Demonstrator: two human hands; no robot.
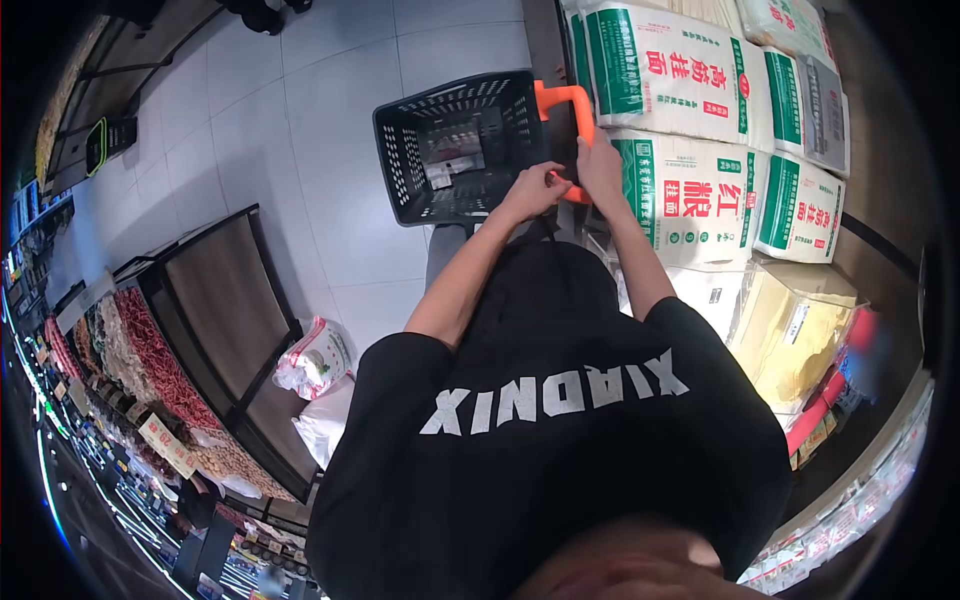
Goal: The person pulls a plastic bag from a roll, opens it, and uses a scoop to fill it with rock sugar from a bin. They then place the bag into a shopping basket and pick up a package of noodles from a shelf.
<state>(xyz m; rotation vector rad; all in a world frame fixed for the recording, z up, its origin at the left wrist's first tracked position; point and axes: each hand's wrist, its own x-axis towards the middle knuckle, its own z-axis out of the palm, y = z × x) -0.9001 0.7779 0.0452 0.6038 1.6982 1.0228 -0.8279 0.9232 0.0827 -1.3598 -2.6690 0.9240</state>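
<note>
A black plastic shopping basket [388,150] with perforated sides hangs in front of me, tilted so its inside faces up. An orange handle [582,105] loops out from its right side. My right hand [602,172] is closed around the outer bar of this handle. Beside it, my left hand [538,190] has its fingers curled at the handle's lower end, where a bit of orange shows by the fingertips. Inside the basket lies a flat printed package [455,165], partly in shadow.
Large white, red and green noodle packs [690,195] are stacked close to my right. A clear bin [790,335] with yellowish contents stands below them. White bags [318,358] sit on the floor to my left, near a dark display stand [225,310] with dried goods. Pale floor tiles [330,120] stretch ahead.
</note>
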